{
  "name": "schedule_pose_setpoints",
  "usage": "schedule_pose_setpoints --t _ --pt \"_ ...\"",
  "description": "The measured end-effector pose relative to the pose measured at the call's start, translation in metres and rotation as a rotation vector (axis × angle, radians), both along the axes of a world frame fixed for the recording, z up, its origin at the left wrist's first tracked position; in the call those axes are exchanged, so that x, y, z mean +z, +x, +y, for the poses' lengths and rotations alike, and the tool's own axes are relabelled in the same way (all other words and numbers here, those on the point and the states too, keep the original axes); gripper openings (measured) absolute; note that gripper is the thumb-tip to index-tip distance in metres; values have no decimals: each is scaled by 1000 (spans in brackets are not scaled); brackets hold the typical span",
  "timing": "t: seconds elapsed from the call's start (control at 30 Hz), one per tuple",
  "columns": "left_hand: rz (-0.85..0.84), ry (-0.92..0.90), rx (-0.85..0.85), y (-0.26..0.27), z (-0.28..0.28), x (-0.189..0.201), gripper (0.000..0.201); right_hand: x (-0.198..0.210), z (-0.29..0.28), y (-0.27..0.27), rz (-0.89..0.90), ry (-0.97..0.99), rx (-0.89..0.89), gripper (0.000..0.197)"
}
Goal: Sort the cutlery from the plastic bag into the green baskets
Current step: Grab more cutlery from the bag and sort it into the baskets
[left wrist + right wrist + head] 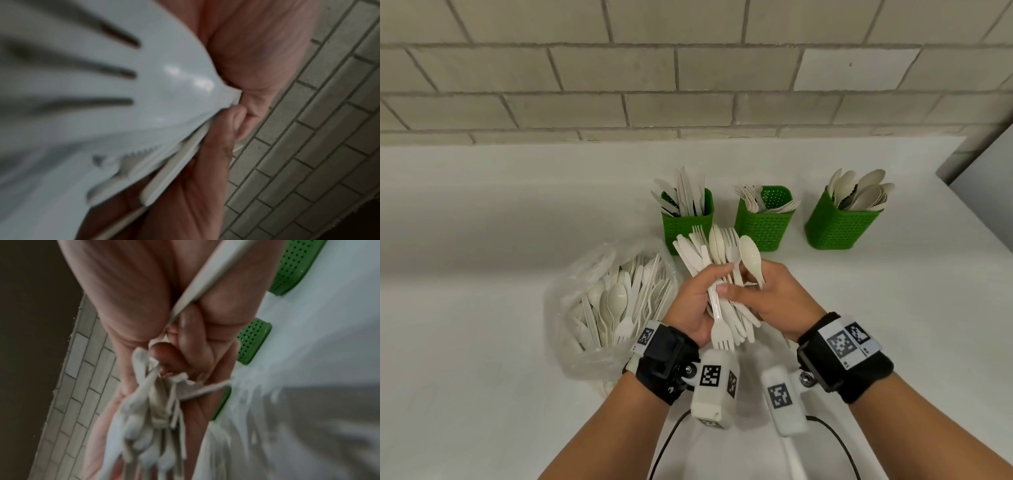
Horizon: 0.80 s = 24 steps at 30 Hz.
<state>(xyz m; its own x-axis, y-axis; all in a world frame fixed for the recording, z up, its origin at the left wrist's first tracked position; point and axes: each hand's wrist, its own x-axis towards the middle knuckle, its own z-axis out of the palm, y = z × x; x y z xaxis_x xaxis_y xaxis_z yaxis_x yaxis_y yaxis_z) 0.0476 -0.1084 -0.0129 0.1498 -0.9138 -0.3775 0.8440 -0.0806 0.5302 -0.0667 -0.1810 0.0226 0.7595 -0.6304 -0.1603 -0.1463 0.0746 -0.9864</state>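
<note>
My left hand (705, 287) grips a fanned bundle of white plastic cutlery (705, 250) made up of knives, forks and spoons. It is held above the table in front of the baskets. A blurred fork (123, 81) from this bundle fills the left wrist view. My right hand (755, 284) pinches the handle of one spoon (749, 255) beside the bundle, bowl up. That spoon's handle (205, 280) runs between the fingers in the right wrist view. Three green baskets stand behind: knives (688, 222), forks (763, 222), spoons (842, 226). The plastic bag (585, 356) lies at the left with more cutlery inside.
All of this sits on a white table (482, 342). A grey brick wall (688, 85) runs along its back edge. The table's right edge (983, 240) lies just past the spoon basket. Cables (835, 442) trail from the wrist cameras near the front.
</note>
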Motion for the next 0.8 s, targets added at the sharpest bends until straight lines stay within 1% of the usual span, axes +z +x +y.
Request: schedule_pose_setpoints --t 0.07,0.13,0.23,0.33,0.43,0.53,0.6,0.7,0.8 --pt "0 7 1 0 1 -4 38 -2 -2 0 11 -10 -36 15" --pt "-4 15 -4 0 2 -6 41 -1 -3 -1 -19 55 -41 13" --pt "8 26 12 0 1 -5 41 0 -3 -1 -66 166 -109 16" --pt "8 45 36 -1 -1 -4 47 -2 -3 0 -91 176 -185 18" --pt "-41 41 87 -4 -2 -3 44 -5 -5 1 -81 209 -245 18" --pt "-61 28 100 -6 -2 -4 40 -8 -10 0 -72 244 -261 21" --pt "-56 24 119 -8 -3 -4 37 -12 -14 -1 -73 212 -268 21" --pt "-16 18 145 -11 -5 -2 31 -17 -18 -5 -67 63 -272 21" --pt "40 16 118 -14 -6 1 26 -15 -23 -9 -77 38 -301 24"
